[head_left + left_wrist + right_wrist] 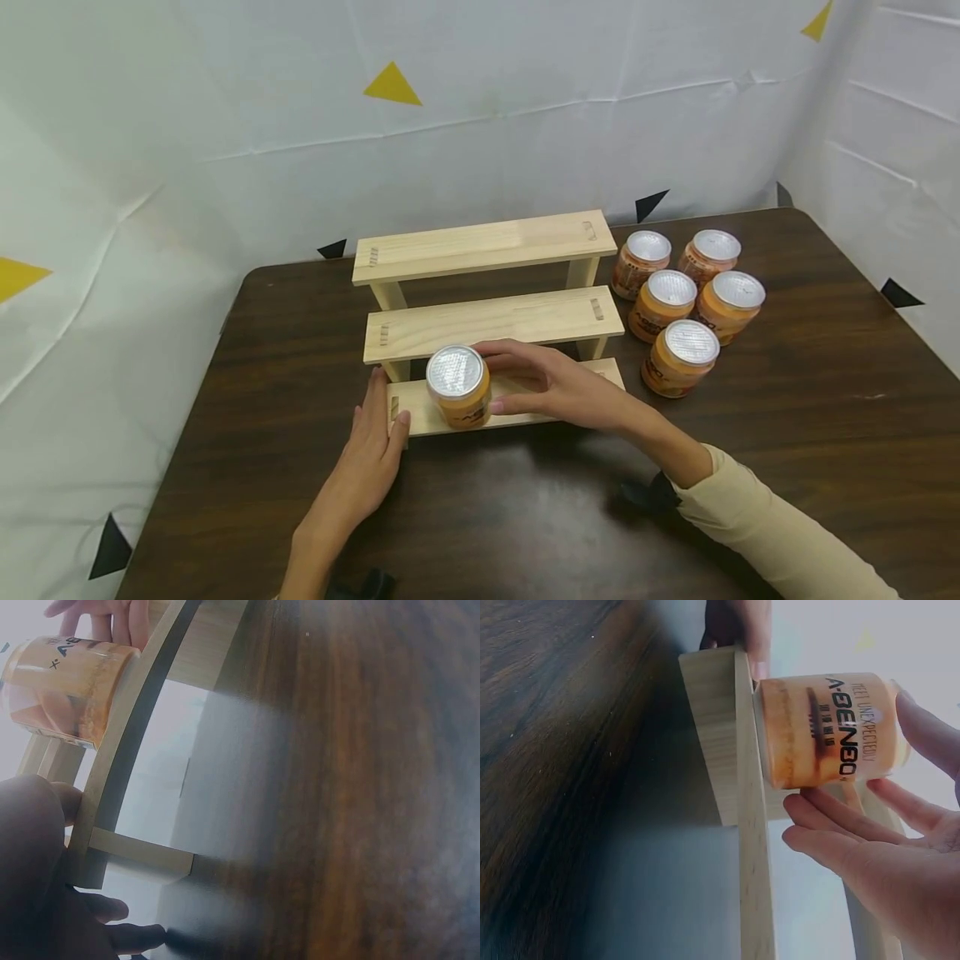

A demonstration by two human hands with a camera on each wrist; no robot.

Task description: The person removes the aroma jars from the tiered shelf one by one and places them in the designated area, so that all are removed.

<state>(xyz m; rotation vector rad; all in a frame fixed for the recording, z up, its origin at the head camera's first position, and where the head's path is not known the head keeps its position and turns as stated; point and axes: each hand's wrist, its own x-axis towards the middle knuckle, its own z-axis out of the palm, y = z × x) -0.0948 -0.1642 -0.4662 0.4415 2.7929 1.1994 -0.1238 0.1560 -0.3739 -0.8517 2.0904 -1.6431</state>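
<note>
An orange-labelled jar (459,392) with a silver lid stands upright near the left end of the lowest step of a pale wooden three-step rack (487,321). My right hand (547,383) is at the jar's right side. Its thumb tip lies at the front right, with the index finger reaching behind the lid. In the right wrist view the spread fingers (832,817) are right at the jar, not wrapped around it. My left hand (371,458) rests against the left end of that step, fingers straight along its side and thumb at the front corner.
Several similar jars (690,342) stand grouped on the dark wooden table (810,400), right of the rack. A white sheet (525,108) with yellow and black triangles hangs behind the table and at its sides.
</note>
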